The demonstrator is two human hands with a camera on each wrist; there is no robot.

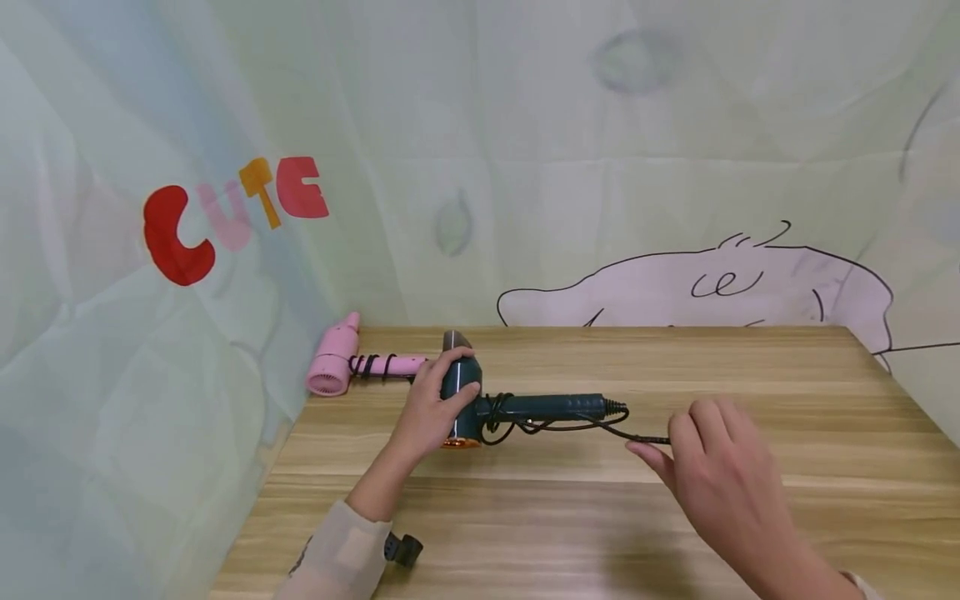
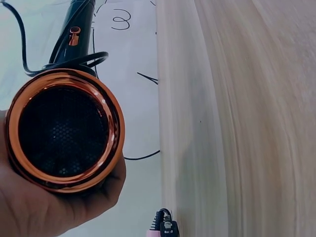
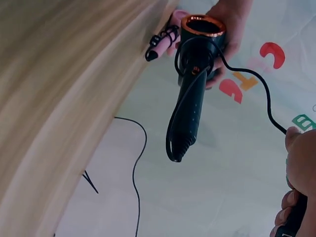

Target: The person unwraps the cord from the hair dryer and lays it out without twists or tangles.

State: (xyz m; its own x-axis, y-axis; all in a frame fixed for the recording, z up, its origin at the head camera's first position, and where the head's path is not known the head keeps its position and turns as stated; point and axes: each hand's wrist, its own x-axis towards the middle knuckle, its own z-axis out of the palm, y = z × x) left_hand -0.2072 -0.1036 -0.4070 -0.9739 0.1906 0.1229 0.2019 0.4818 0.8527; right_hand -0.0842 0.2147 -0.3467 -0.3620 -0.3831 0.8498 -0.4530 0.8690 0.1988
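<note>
Brown wood-grain tabletop (image 1: 540, 533): left hand (image 1: 429, 408) grips dark-green, copper-rimmed hair dryer (image 1: 467, 423), fingers curled; right hand (image 1: 727, 467) pinches thin black cord (image 1: 648, 438), partly looped, remainder unwound.

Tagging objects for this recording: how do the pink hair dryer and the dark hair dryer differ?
The pink hair dryer rests on the table; the left hand holds the dark hair dryer. The pink one's cord is wound around its handle; the dark one's cord runs partly loose to the right hand. Both have cord around the handle.
</note>
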